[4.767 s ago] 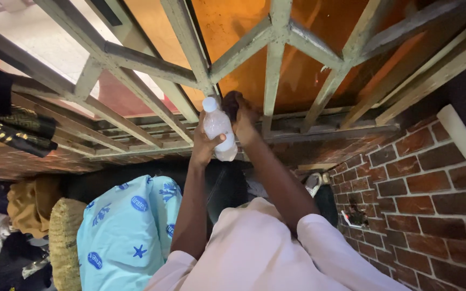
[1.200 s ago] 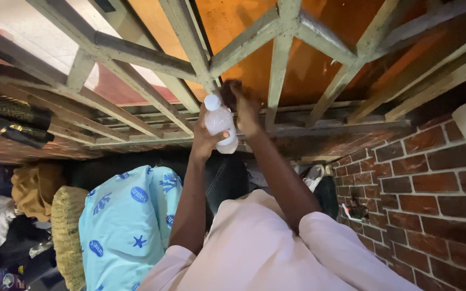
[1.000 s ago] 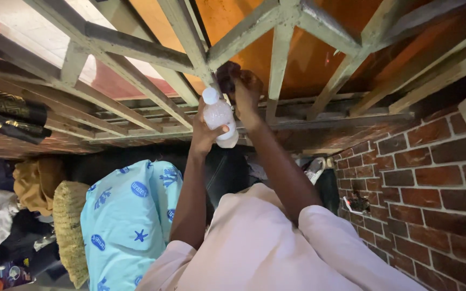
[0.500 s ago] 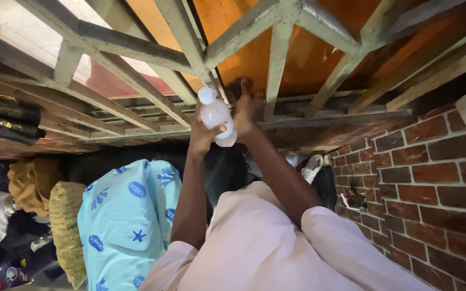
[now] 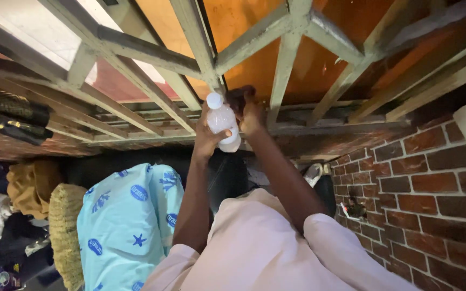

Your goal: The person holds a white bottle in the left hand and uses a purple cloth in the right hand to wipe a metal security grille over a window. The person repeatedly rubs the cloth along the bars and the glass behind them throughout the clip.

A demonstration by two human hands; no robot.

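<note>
**Bottle held up at a barred window**

Head view: both arms reach up from pale sleeves toward a window grille (image 5: 284, 64) of worn, pale-painted bars set over amber glass. The left hand (image 5: 207, 139) is wrapped around a small clear plastic bottle (image 5: 223, 123), fingers closed about its lower body and the thumb laid across the front. The bottle stands nearly upright with its white cap on, just below the point where several bars meet. It seems to be gripped low so that the cap end stays free and close to the other hand.

The right hand (image 5: 249, 110) is just beside the bottle's cap, pressed against the grille. Its fingers are curled around something dark, perhaps a cloth, though what it is cannot be told. It is shut rather than spread, and appears to bear on the bar.

A brick wall (image 5: 427, 178) in red with pale mortar runs down the right side. Lower left lies a light turquoise fabric (image 5: 128, 226) printed with dark blue ovals and starfish shapes. Beside it sits a woven straw-coloured item (image 5: 66, 231), and further left a mustard-yellow cloth (image 5: 25, 186). The bottle's label is pale and hard to make out.
</note>
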